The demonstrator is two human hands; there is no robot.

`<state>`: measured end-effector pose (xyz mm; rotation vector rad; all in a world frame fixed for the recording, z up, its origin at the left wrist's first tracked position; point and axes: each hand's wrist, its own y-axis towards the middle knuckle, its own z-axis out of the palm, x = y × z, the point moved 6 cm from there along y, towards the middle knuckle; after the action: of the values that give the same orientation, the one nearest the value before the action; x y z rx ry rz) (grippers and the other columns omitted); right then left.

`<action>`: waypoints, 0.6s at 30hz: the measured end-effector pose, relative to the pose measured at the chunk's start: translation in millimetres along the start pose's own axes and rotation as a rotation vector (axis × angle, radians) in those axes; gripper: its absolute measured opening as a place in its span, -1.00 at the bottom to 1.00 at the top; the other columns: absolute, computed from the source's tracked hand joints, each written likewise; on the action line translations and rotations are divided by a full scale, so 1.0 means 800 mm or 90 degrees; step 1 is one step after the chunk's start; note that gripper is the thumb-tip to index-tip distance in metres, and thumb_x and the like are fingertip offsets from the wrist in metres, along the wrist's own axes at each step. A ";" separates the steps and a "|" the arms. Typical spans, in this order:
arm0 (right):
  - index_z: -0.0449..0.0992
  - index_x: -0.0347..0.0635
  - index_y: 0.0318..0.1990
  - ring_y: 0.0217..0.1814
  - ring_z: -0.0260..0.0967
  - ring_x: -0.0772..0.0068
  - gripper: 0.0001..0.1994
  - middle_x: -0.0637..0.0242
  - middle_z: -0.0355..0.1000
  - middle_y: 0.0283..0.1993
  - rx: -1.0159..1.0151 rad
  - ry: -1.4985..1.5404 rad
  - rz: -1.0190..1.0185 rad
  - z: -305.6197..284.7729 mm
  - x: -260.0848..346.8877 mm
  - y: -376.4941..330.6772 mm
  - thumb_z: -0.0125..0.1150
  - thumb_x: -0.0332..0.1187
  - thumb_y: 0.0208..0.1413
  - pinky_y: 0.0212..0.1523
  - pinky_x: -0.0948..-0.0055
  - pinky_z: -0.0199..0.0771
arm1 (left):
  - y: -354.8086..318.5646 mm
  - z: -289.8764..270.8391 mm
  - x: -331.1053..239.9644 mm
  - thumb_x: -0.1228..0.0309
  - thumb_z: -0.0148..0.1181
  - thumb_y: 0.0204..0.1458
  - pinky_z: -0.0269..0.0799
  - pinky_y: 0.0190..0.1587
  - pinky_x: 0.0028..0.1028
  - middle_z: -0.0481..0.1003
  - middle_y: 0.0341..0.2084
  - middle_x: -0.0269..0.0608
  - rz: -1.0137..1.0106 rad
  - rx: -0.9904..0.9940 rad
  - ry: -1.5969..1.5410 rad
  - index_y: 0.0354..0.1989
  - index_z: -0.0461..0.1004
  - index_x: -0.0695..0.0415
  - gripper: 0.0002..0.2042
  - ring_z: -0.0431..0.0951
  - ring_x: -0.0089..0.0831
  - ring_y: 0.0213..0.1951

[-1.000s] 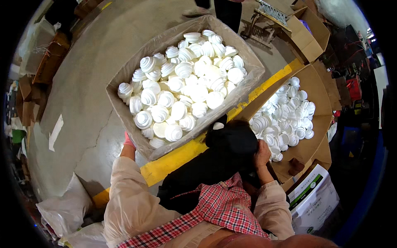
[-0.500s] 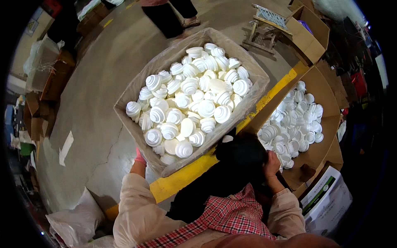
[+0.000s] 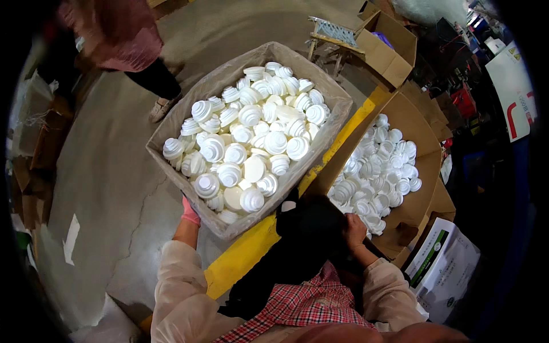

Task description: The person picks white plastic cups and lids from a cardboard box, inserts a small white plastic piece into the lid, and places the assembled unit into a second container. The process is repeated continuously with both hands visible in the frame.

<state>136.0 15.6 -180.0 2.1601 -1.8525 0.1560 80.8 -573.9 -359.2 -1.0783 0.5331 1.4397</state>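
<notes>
A large box with a clear plastic liner (image 3: pixel 163 150) stands in front of me, full of white stepped round plastic pieces (image 3: pixel 250 115). My left hand (image 3: pixel 190 211), in a pink glove, is against the outside of its near left wall; the fingertips are hidden by the wall. To the right is an open brown cardboard box (image 3: pixel 426 146) with smaller white round plastic pieces (image 3: pixel 374 166) heaped inside. My bare right hand (image 3: pixel 354 230) is closed on the near left edge of this cardboard box.
A yellow floor line (image 3: pixel 243 251) runs between the boxes. Beyond are a small stool (image 3: pixel 331 40) and another open carton (image 3: pixel 386 48). A white printed carton (image 3: pixel 443 268) stands near right, a pale sack (image 3: pixel 106 323) near left. Another person (image 3: pixel 128 46) is at the far left.
The other person has moved left, now at the far left of the lined box. My view has shifted slightly to the right. Both hands stay at their boxes.
</notes>
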 end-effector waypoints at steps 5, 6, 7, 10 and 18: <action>0.40 -0.08 -0.20 -0.21 0.39 0.08 -0.59 0.24 0.38 -0.28 -0.039 -0.086 -0.017 0.030 -0.005 -0.065 0.32 -0.49 -0.33 -0.29 0.17 0.41 | 0.007 0.131 0.021 -0.03 -0.28 0.27 0.24 0.25 -0.20 0.34 0.15 -0.15 -0.091 0.012 -0.284 0.30 0.17 0.09 -0.43 0.36 -0.20 0.15; 0.40 -0.08 -0.19 -0.23 0.39 0.07 -0.61 0.24 0.38 -0.28 -0.047 -0.056 -0.051 0.039 0.011 -0.068 0.33 -0.46 -0.29 -0.29 0.15 0.41 | 0.019 0.108 0.040 -0.02 -0.28 0.27 0.24 0.24 -0.20 0.34 0.16 -0.16 -0.072 0.000 -0.299 0.30 0.16 0.09 -0.44 0.36 -0.20 0.15; 0.40 -0.08 -0.18 -0.22 0.39 0.08 -0.60 0.25 0.39 -0.27 -0.042 -0.062 -0.051 0.048 0.017 -0.078 0.34 -0.45 -0.28 -0.29 0.16 0.41 | 0.023 0.096 0.059 -0.01 -0.27 0.28 0.25 0.24 -0.20 0.33 0.16 -0.16 -0.067 -0.003 -0.314 0.31 0.15 0.09 -0.45 0.37 -0.21 0.14; 0.39 -0.09 -0.14 -0.13 0.37 0.10 -0.60 0.22 0.39 -0.21 0.025 -0.110 0.007 0.059 0.016 -0.103 0.34 -0.42 -0.21 -0.22 0.17 0.40 | -0.001 0.114 0.097 -0.09 -0.23 0.24 0.25 0.20 -0.16 0.27 0.21 -0.10 -0.154 -0.140 -0.262 0.30 0.13 0.16 -0.36 0.29 -0.04 0.19; 0.30 -0.10 0.17 0.20 0.17 -0.04 -0.36 0.04 0.20 0.19 -0.026 -0.053 0.005 0.021 0.057 -0.122 0.35 -0.44 -0.18 0.19 0.11 0.18 | -0.044 0.237 -0.059 0.21 0.12 0.09 0.16 0.23 -0.14 0.22 0.20 0.06 0.497 0.024 0.749 0.26 0.20 0.14 -0.43 0.19 0.11 0.22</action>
<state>237.7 -19.9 -198.0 2.1619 -1.8925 0.0308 50.3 -434.1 -221.7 -1.7449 1.9696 1.2585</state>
